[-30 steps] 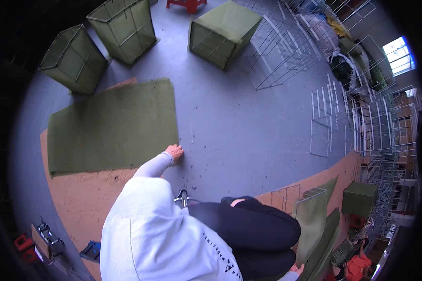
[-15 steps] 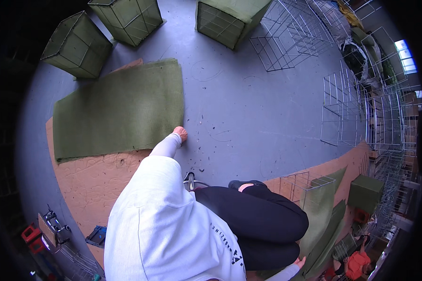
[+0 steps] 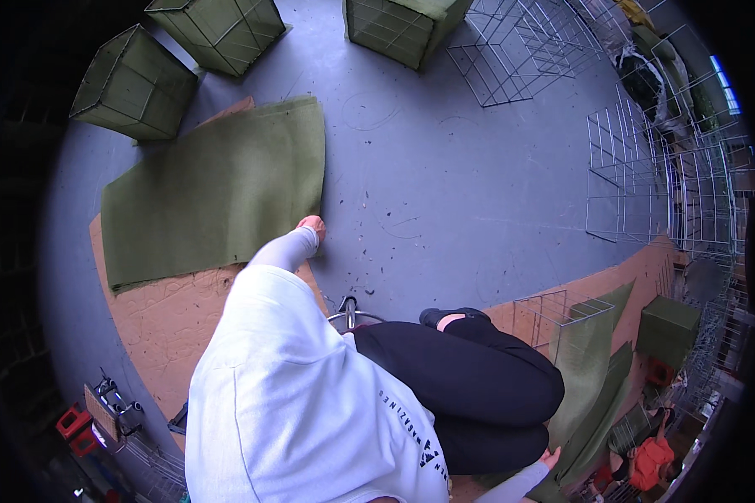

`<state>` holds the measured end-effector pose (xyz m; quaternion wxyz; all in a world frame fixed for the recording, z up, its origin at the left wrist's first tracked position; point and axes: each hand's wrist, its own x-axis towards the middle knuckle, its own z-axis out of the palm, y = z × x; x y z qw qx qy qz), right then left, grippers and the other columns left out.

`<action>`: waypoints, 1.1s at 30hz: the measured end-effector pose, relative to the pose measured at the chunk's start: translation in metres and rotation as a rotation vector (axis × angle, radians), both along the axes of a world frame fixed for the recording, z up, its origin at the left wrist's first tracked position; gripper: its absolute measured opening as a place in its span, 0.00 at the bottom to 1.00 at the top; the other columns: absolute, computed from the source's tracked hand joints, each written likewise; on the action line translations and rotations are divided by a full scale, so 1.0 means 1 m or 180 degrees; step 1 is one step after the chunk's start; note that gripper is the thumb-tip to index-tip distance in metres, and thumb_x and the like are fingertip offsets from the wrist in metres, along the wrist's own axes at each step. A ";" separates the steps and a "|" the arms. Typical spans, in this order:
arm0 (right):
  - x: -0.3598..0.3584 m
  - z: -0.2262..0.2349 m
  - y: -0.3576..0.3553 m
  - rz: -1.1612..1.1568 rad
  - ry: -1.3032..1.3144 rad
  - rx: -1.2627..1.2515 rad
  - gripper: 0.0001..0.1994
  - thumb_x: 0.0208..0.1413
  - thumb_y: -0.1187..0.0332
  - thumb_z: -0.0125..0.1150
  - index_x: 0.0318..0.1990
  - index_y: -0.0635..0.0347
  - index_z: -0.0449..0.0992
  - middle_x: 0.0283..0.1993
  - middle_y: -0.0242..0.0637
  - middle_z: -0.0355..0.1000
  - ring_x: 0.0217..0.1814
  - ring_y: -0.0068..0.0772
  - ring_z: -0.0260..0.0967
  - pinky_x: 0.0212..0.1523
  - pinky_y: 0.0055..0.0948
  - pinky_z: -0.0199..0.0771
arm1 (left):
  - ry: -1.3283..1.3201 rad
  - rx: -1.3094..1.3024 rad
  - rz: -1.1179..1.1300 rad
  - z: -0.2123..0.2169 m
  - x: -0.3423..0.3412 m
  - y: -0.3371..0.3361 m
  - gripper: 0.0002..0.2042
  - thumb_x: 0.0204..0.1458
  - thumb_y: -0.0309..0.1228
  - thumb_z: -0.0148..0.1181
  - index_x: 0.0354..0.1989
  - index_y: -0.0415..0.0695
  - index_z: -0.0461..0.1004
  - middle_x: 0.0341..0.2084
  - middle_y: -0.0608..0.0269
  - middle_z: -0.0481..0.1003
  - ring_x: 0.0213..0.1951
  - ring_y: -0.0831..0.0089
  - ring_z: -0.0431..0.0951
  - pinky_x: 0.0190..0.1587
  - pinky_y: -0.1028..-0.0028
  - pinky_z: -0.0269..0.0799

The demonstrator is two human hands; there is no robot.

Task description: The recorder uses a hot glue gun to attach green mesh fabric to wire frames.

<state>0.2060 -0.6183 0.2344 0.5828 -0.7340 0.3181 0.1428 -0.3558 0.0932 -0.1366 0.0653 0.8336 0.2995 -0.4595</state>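
Head view: your left hand (image 3: 312, 225) has its fingers closed on the right edge of the green sheet (image 3: 214, 193), which lies spread over a tan sheet (image 3: 164, 323). Your right hand (image 3: 550, 458) sits beside your dark-trousered knee (image 3: 538, 387), near more green pieces (image 3: 594, 423); finger spread, can't tell.

The left arm (image 3: 264, 289) is stretched well out from the torso (image 3: 302, 411), its pale sleeve (image 3: 285, 250) drawn down toward the wrist. The left hand (image 3: 313, 225) is lowered, its back turned up and its fingers curled under, their tips hidden. The right forearm (image 3: 513, 484) is held low beyond the bent legs (image 3: 470, 377), and the right hand (image 3: 552, 457) is loosely opened, its fingers partly extended.
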 end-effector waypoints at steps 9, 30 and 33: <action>0.019 -0.034 0.150 0.0442 0.0210 0.0750 0.25 0.53 0.51 0.46 0.44 0.68 0.67 0.35 0.44 0.72 0.33 0.31 0.69 0.30 0.30 0.71 | -0.1200 -0.1307 -0.1080 0.027 -0.001 -0.146 0.08 0.41 0.31 0.53 0.27 0.47 0.77 0.29 0.60 0.76 0.33 0.64 0.77 0.31 0.65 0.74; -0.033 -0.091 0.033 -0.1170 -0.0689 0.2685 0.13 0.46 0.70 0.54 0.41 0.61 0.68 0.40 0.38 0.70 0.42 0.40 0.69 0.39 0.36 0.73 | -0.3550 -0.2700 0.0104 0.267 0.434 -0.143 0.15 0.51 0.37 0.49 0.28 0.36 0.72 0.19 0.59 0.73 0.25 0.73 0.74 0.30 0.72 0.68; -0.007 -0.081 0.025 -0.1240 -0.0642 0.3157 0.10 0.50 0.74 0.49 0.41 0.66 0.67 0.41 0.42 0.70 0.43 0.40 0.69 0.39 0.32 0.75 | -0.3422 -0.3317 0.0533 0.301 0.500 -0.197 0.19 0.51 0.42 0.50 0.30 0.34 0.73 0.21 0.61 0.75 0.27 0.73 0.75 0.31 0.73 0.70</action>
